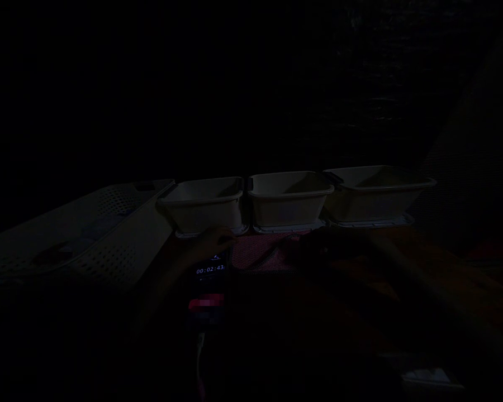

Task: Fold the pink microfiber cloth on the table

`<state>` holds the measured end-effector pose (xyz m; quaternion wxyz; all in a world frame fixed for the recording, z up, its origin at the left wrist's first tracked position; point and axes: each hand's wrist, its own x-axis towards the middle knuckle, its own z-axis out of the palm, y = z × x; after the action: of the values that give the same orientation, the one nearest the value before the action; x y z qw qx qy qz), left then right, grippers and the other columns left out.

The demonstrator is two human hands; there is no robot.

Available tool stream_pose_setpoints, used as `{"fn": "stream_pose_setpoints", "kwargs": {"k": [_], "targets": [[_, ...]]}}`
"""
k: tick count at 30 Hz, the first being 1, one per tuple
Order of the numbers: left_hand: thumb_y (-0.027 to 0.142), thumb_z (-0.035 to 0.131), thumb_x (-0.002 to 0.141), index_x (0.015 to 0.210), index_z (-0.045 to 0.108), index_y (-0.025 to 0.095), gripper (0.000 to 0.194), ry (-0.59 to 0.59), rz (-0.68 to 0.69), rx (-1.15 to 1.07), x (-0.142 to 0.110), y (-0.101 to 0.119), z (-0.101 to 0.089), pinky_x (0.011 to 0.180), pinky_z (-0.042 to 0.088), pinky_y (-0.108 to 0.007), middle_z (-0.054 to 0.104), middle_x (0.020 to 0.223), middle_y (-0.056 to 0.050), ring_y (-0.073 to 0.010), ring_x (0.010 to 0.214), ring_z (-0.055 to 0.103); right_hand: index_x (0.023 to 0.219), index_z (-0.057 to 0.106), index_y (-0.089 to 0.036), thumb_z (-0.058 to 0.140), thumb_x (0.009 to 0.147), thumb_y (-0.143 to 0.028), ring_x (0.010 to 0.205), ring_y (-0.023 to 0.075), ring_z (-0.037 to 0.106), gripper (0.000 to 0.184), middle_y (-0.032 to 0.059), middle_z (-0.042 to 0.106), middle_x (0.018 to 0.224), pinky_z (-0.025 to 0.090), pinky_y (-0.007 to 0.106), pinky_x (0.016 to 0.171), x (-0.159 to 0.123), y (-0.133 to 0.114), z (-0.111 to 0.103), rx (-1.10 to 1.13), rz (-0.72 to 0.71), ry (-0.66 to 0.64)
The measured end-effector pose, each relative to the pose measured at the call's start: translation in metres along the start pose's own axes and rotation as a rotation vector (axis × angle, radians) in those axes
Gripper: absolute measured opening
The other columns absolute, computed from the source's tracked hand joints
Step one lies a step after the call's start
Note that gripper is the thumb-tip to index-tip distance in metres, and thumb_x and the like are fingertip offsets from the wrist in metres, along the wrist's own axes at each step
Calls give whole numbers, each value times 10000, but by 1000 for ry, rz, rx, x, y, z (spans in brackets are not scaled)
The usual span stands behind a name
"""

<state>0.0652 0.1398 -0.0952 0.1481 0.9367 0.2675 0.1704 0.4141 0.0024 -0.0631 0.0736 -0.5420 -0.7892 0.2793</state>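
Note:
The view is very dark. A flat, pink, textured piece (255,251), perhaps cloth, lies in front of the middle basin, with a dark thin strip running slantwise across it. My left hand (212,241) is at its left edge, above a lit phone (209,279) whose screen reads 00:02:43. Its fingers look bent, but shadow hides whether they grip anything. At the right end of the pink piece, close to the strip, is my right hand (318,245). Darkness covers its fingers and anything in them.
Three pale basins stand in a row behind my hands: left (209,209), middle (287,209) and right (369,204). A perforated basket (145,240) holding indistinct items stands at the left. A pale cable (199,357) lies below the phone; a pale object (427,376) lies lower right.

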Motion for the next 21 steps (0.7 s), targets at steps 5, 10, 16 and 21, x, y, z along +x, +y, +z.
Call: {"fn": "stream_pose_setpoints", "kwargs": {"k": [5, 10, 16, 21], "targets": [[307, 495, 879, 921, 667, 169, 225, -20, -6, 1, 1, -3, 1, 785, 446, -266, 671, 938, -57, -162, 863, 611, 976, 653, -173, 539, 857, -245, 797, 125, 610, 180, 41, 648, 951, 497, 250, 681, -9, -7, -3, 36, 52, -40], [310, 499, 879, 928, 671, 162, 233, -4, 7, 18, 1, -6, 2, 784, 439, -258, 668, 934, -57, -159, 856, 607, 876, 705, -188, 624, 703, -100, 847, 173, 613, 210, 48, 668, 896, 478, 263, 719, -12, -2, -9, 36, 59, -26], [319, 504, 878, 931, 668, 167, 230, 3, 2, 6, 1, -7, 3, 788, 445, -279, 670, 943, -62, -166, 863, 608, 915, 682, -170, 641, 712, -129, 802, 169, 603, 211, 64, 656, 859, 493, 275, 693, -7, 3, -7, 65, 33, -37], [324, 504, 879, 928, 670, 166, 234, -2, -1, -4, 1, -7, 3, 797, 446, -289, 665, 939, -67, -168, 865, 604, 1015, 597, -135, 537, 878, -302, 770, 121, 591, 224, 50, 618, 931, 518, 291, 679, -3, 0, -4, 98, 51, -37]]}}
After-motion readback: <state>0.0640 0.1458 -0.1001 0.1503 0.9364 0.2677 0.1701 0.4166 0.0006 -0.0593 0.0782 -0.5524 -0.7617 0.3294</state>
